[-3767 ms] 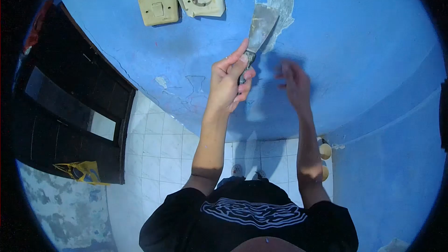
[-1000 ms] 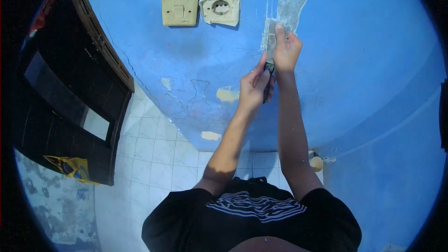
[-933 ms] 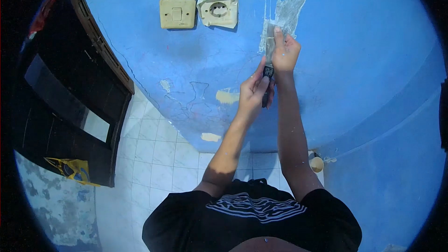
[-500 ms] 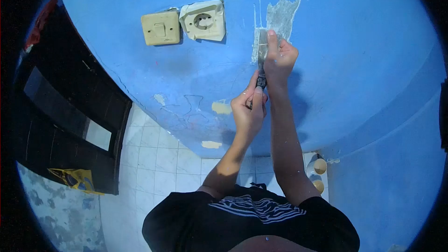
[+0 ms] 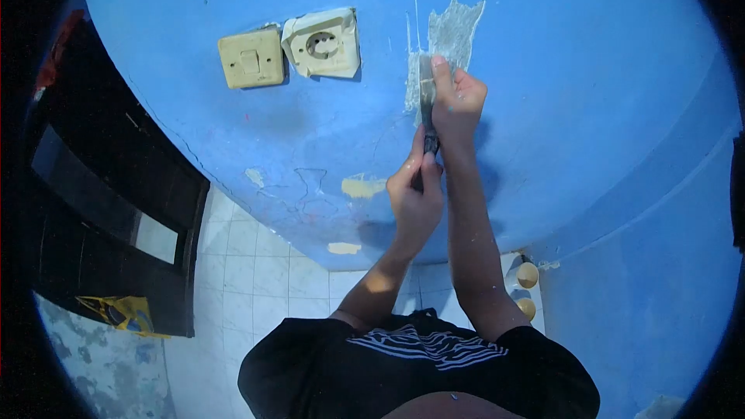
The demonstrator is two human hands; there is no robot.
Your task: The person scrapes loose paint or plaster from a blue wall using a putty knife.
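Head view: the left hand [image 5: 417, 195] is wrapped tight around the dark handle of a putty knife [image 5: 426, 105], low on the tool. The right hand [image 5: 456, 101] is higher, its fingers [image 5: 442, 77] pressed together flat on the metal blade, holding it against the blue wall [image 5: 582, 109]. The blade stands nearly upright at the lower left edge of a grey scraped patch [image 5: 452, 31] where the paint is gone. To the left of the patch sit a cream socket [image 5: 322, 43] and, beside it, a cream light switch [image 5: 251, 58]. Below the hands, small pale chipped spots [image 5: 363, 186] mark the wall. No brand or writing can be read on the tool or the fittings. A dark door [image 5: 101, 209] stands far left, over a white tiled floor [image 5: 256, 295].
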